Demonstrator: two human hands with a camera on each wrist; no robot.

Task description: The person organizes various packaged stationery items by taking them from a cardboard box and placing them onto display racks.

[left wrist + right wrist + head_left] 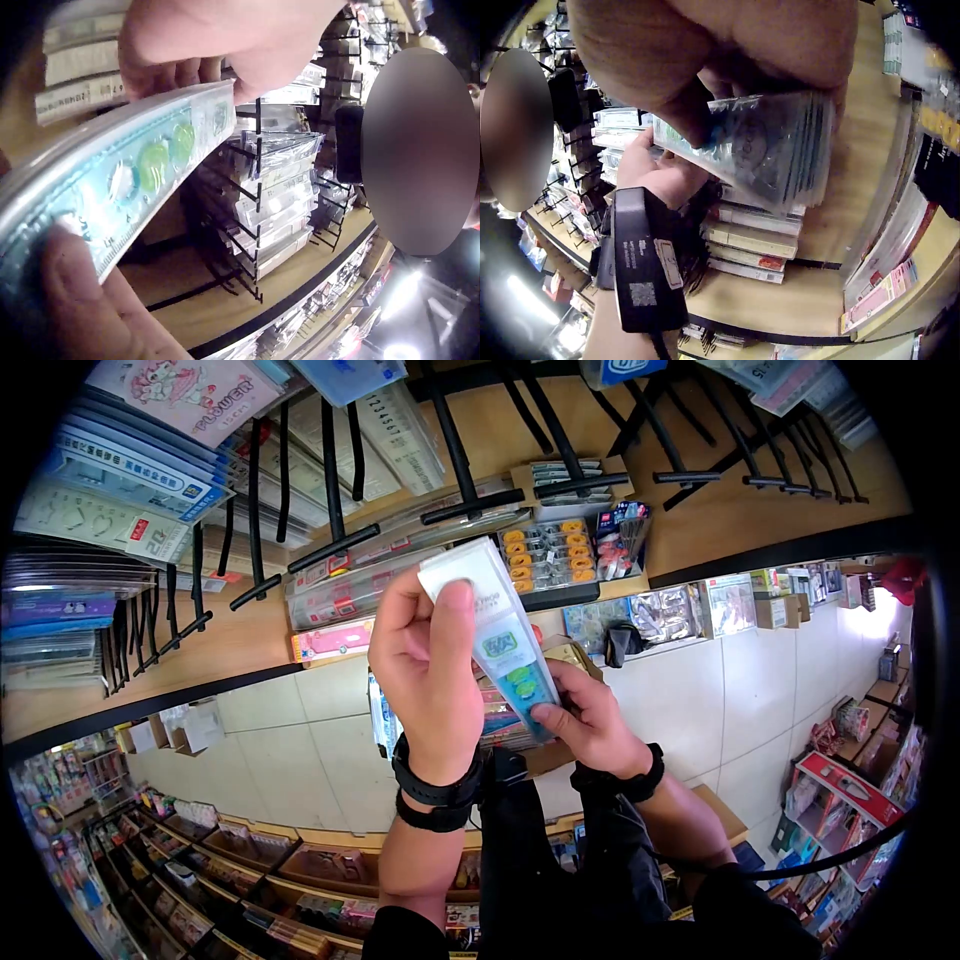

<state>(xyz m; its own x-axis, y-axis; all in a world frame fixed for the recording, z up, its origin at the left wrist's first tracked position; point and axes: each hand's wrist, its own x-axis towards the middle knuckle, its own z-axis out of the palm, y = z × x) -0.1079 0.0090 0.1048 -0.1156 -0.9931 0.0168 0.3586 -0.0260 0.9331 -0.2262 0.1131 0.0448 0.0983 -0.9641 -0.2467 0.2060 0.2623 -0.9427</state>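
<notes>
A stack of teal rulers in clear sleeves (517, 678) is held up at a slant between both hands. Green round shapes and scale marks show on the front ruler in the left wrist view. My left hand (432, 680) grips the stack's upper, white-carded end, thumb laid over the front. At the lower end my right hand (595, 725) pinches the sleeves, its thumb on the face. Seen from the right wrist, several layered sleeve edges (810, 157) fan slightly out below the right palm.
Black display hooks (465, 450) jut from the wooden shelf above the hands, some hung with packaged goods (150, 470). A tray of orange-yellow items (548, 552) sits just behind the stack. Below lie a tiled floor (680, 710) and lower shelves (300, 865) of goods.
</notes>
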